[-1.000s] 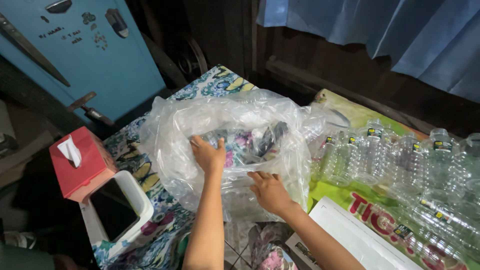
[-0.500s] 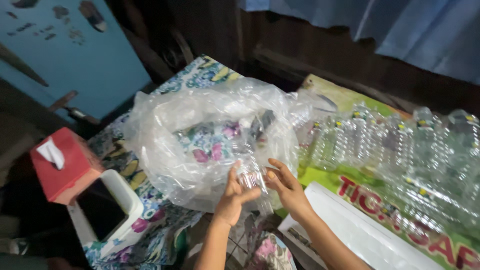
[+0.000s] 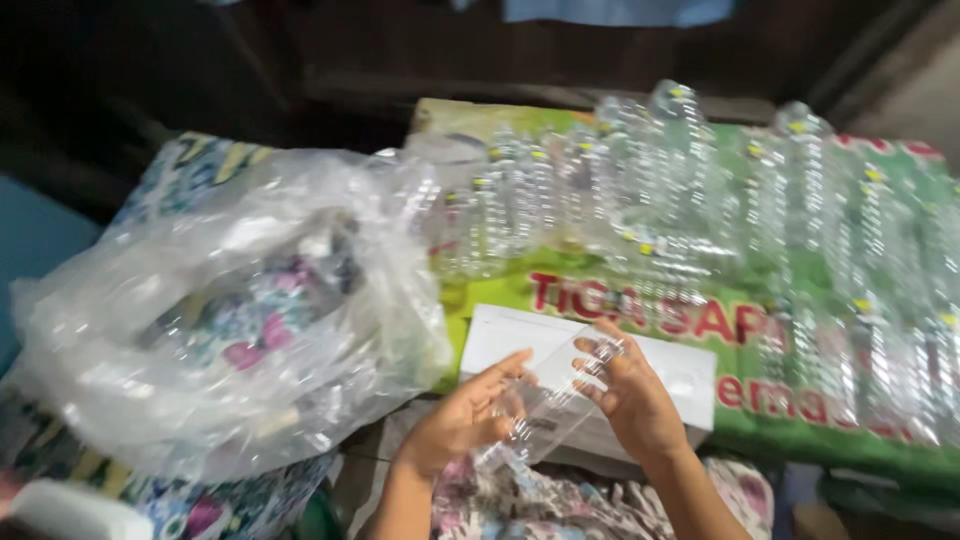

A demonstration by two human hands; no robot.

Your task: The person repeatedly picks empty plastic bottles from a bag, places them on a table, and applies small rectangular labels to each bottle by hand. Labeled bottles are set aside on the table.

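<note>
Clear plastic everywhere. Biggest thing in view: the rows of empty clear bottles (image 3: 700, 210) with small yellow-green caps, lying packed side by side on a green printed sheet (image 3: 800, 425) across the right and back. Left of them, a large crumpled transparent bag (image 3: 230, 320), bulging, resting on a floral cloth (image 3: 190, 170); dark and pink shapes show through it, too blurred to name. In front of the bottles, a flat white box (image 3: 500, 335), its near edge partly behind my hands. Between my hands, low at centre: one clear plastic bottle (image 3: 555, 400), tilted, its upper end pointing up-right, over the white box. My left hand (image 3: 465, 420) curls around its lower part, fingers wrapped on the side. My right hand (image 3: 635, 395) grips the upper end, fingers bent over it. Both hands closed on that bottle. Beneath my wrists, a patterned pink fabric (image 3: 520, 500)
</note>
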